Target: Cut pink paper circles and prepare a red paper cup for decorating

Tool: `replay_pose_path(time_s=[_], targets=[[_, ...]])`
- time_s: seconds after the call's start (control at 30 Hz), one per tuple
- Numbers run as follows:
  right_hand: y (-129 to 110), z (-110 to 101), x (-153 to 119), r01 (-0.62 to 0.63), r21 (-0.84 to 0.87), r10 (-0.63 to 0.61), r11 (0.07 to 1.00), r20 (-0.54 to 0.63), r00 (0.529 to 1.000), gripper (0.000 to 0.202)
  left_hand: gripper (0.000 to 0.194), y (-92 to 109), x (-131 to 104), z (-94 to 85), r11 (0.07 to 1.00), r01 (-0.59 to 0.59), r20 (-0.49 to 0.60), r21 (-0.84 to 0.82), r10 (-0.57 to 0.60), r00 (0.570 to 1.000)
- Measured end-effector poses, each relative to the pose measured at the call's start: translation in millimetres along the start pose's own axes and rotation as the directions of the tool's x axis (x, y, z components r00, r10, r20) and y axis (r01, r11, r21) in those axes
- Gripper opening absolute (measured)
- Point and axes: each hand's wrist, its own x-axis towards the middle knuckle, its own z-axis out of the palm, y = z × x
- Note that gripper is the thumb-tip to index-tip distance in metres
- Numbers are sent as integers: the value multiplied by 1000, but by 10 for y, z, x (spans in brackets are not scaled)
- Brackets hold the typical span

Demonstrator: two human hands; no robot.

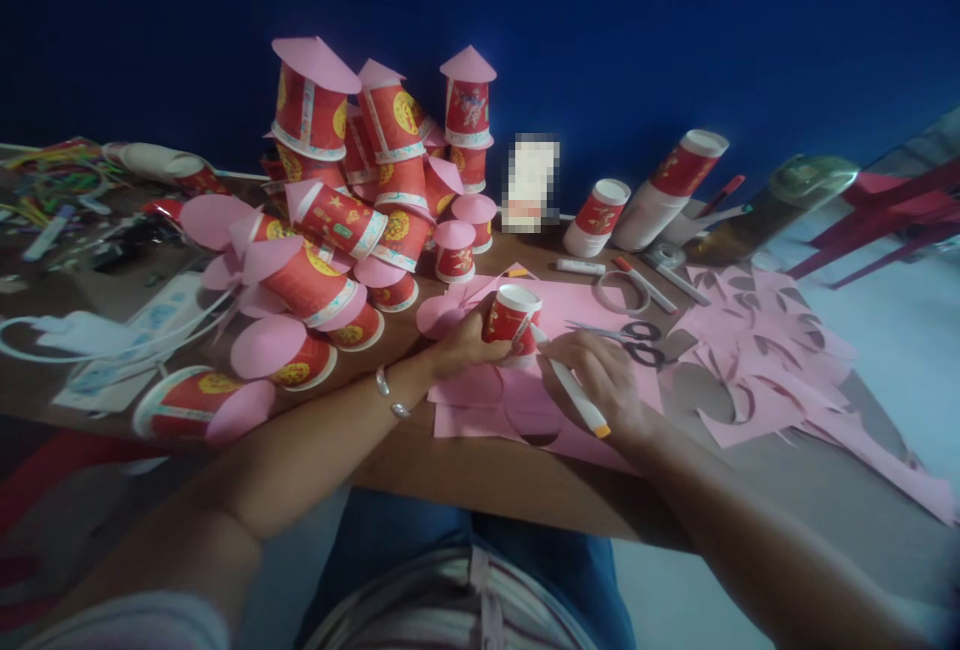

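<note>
My left hand is closed around a red and white paper cup, which stands upside down in its grip above the pink paper. In my right hand is a white marker pen with a yellow end; its other end points at the cup's side. Beneath both hands lie pink paper sheets and cut pink circles. Scissors with dark handles rest just beyond my right hand.
Red cups with pink cone roofs are piled at the left. A power strip lies beside them. Stacked paper cups, a tape roll and several pens stand or lie at the back. Pink scraps spread at right.
</note>
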Motion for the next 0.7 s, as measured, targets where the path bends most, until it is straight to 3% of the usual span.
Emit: replay_pose_path(time_s=[0.27, 0.7], targets=[[-5, -24, 30, -35, 1, 35, 999, -16, 999, 23, 49, 29, -43, 11, 984, 59, 48, -165, -52, 997], [-18, -5, 44, -62, 26, 63, 998, -40, 997, 25, 45, 83, -32, 27, 984, 51, 30, -168, -47, 998]])
